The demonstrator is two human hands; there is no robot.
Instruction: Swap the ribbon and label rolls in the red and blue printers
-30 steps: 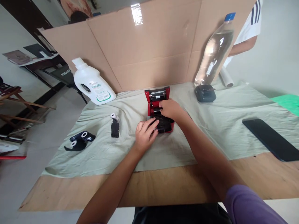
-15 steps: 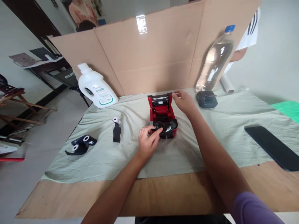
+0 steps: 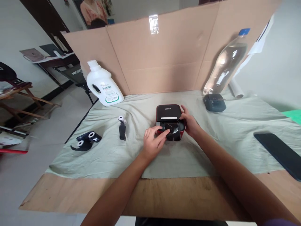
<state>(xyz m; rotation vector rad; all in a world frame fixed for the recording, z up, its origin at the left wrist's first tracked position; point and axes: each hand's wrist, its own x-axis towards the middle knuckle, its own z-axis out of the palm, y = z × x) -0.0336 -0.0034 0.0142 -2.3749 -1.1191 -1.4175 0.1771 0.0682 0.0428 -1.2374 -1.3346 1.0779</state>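
A small red and black label printer (image 3: 168,112) sits on the cloth with its black lid down. Out of its front hangs a glossy black strip (image 3: 175,133). My left hand (image 3: 154,139) holds this strip against the printer's front, with fingertips laid on it. Around the printer's right side is my right hand (image 3: 190,122), its fingers at the lid's edge. Left of the printer lies a small roll (image 3: 121,125) with a black tail. Farther left are two more black rolls (image 3: 90,138) with white cores, partly unwound.
A white jug (image 3: 104,84) and a clear bottle (image 3: 227,64) with a blue cap stand before a cardboard screen (image 3: 162,62). A dark box-shaped device (image 3: 214,103) is near the bottle. At the right lies a black phone (image 3: 279,153). Wood (image 3: 176,197) shows along the front edge.
The printer's lid has swung down from upright to shut. My right hand has come down and nearer with it. My left hand keeps its place on the strip. The view has shifted.
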